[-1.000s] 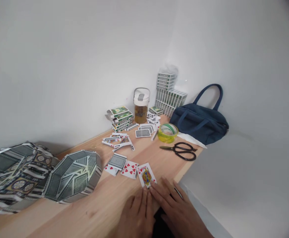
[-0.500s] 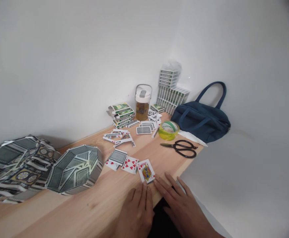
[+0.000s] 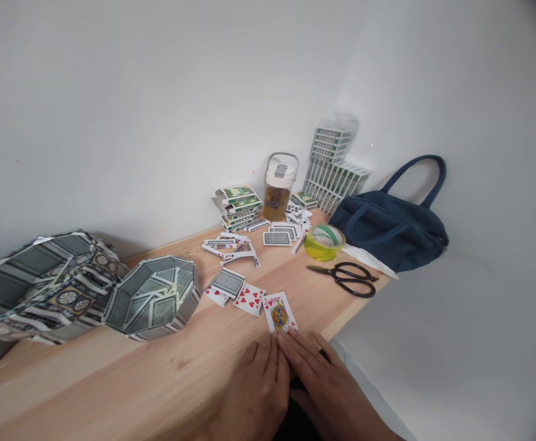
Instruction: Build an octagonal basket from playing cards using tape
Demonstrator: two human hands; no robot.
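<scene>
A jack of hearts playing card [image 3: 279, 311] lies face up near the front edge of the wooden table. My left hand [image 3: 261, 380] rests at its lower edge, fingers stretched out close together with the tips on the card. Beside it, my right hand [image 3: 316, 367] lies flat with its fingers extended, its tips at the card's lower right corner. The fingertips of both hands nearly meet there and cover the bottom border. Just left of the jack are a face-up hearts card [image 3: 250, 299] and a face-down card [image 3: 228, 282] overlapping another hearts card.
Black-handled scissors [image 3: 348, 278], a yellow tape roll [image 3: 325, 250] and a blue bag [image 3: 389, 229] lie to the right. Behind stand card boxes [image 3: 237, 208] and a lidded jug [image 3: 277, 193]. Bowls made of folded cards [image 3: 155, 300] sit left. Folded cards [image 3: 231, 248] lie mid-table.
My right hand has moved left along the card's lower edge, and its fingers are closer to my left hand's. The whole view has shifted slightly, with the table items appearing further right.
</scene>
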